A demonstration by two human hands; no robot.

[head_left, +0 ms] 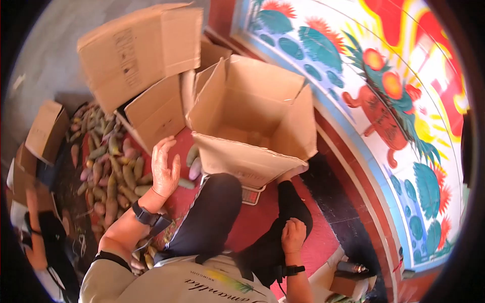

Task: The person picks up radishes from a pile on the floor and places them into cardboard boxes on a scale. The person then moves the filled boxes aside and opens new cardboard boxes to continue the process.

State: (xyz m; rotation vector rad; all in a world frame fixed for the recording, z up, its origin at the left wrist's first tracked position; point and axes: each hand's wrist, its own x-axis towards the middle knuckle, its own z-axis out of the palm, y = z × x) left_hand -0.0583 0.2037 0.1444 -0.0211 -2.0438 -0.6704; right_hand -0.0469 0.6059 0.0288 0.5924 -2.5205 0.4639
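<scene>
My left hand is raised with its fingers spread and nothing in it, in front of the near left side of a large open cardboard box. The box's flaps stand up, and the part of its floor that shows is bare. It rests on a scale, whose keypad end sticks out toward me between my knees. My right hand lies on my right leg with its fingers curled in and nothing visible in them. A few long vegetables lie between my left hand and the box.
A pile of long brown-green and pinkish root vegetables spreads at left. Another big cardboard box stands behind it. At far left are smaller cartons and another person's arm. A painted wall borders the right side.
</scene>
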